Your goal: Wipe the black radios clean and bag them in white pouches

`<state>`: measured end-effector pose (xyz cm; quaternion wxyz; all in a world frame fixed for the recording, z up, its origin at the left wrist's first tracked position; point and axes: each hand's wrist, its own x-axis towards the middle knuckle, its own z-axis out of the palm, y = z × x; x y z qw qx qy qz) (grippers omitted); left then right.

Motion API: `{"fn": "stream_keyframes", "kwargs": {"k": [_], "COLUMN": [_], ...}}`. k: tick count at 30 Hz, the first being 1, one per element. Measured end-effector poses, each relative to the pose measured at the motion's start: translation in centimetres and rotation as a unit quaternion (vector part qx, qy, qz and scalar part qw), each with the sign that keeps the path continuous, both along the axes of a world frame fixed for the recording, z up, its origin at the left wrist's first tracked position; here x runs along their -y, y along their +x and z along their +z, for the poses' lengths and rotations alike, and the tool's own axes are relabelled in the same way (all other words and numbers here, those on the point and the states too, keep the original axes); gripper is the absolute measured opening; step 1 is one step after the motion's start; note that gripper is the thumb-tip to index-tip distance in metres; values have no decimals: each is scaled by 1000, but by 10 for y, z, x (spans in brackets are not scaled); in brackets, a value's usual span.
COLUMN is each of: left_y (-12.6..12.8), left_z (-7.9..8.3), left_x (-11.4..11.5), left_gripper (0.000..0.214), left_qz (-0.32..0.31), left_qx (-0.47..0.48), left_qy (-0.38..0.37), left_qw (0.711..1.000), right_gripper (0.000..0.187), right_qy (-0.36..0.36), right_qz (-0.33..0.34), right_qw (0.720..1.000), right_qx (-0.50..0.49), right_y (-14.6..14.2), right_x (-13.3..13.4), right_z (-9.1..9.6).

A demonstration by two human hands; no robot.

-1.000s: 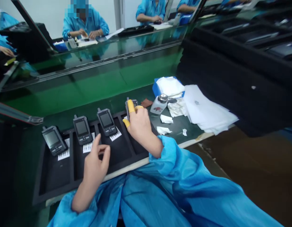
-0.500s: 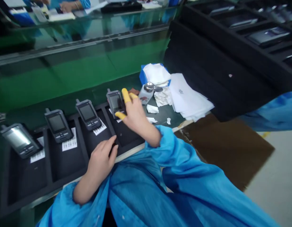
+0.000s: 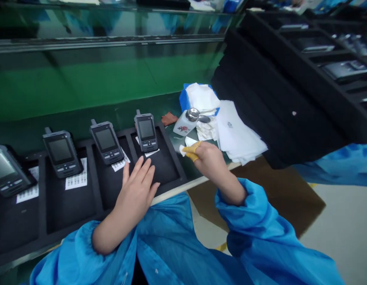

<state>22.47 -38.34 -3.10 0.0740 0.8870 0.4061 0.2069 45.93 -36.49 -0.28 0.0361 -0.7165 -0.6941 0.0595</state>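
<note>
A black foam tray point(image 3: 91, 196) lies in front of me with several dark handheld devices in its slots, each beside a small printed label. The rightmost device point(image 3: 146, 132) stands in its slot. My left hand point(image 3: 136, 190) rests flat on the tray with fingers stretched out, just below that device. My right hand point(image 3: 205, 158), with yellow finger cots, pinches a small white wipe point(image 3: 182, 149) at the tray's right edge on the green bench.
A white dispenser bottle point(image 3: 188, 122) with a metal top stands by a blue box of white wipes point(image 3: 199, 97) and a spread of white sheets point(image 3: 238, 134). Stacked black trays point(image 3: 290, 79) rise at the right. A green conveyor point(image 3: 97, 79) runs behind.
My right hand let go of the rightmost device, which now sits in its slot, and moved right to pinch a white wipe. My left hand flattened onto the tray.
</note>
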Motion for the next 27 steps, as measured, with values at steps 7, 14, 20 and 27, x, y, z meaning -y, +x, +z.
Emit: {"fn": "stream_keyframes", "kwargs": {"k": [7,14,20,27], "left_y": [13,14,16,15], "left_z": [-7,-7,-7,-6], "left_x": [-7,-7,-7,-8], "left_gripper": [57,54,51,49], "left_qz": [54,54,60,54], "left_qx": [-48,-73,-65,-62], "left_qy": [-15,-7,-3,17], "left_qw": [997,996,996,997], "right_gripper": [40,34,27,37], "right_qy": [124,259,373,341], "right_qz": [139,282,381,234], "right_qw": [982,924,845,910], "right_qx": [-22,20,34,4], "right_y": [-52,-70,-53,-41], "right_x": [-76,-107,-75,-112], "right_z": [27,-18,-26,-37]}}
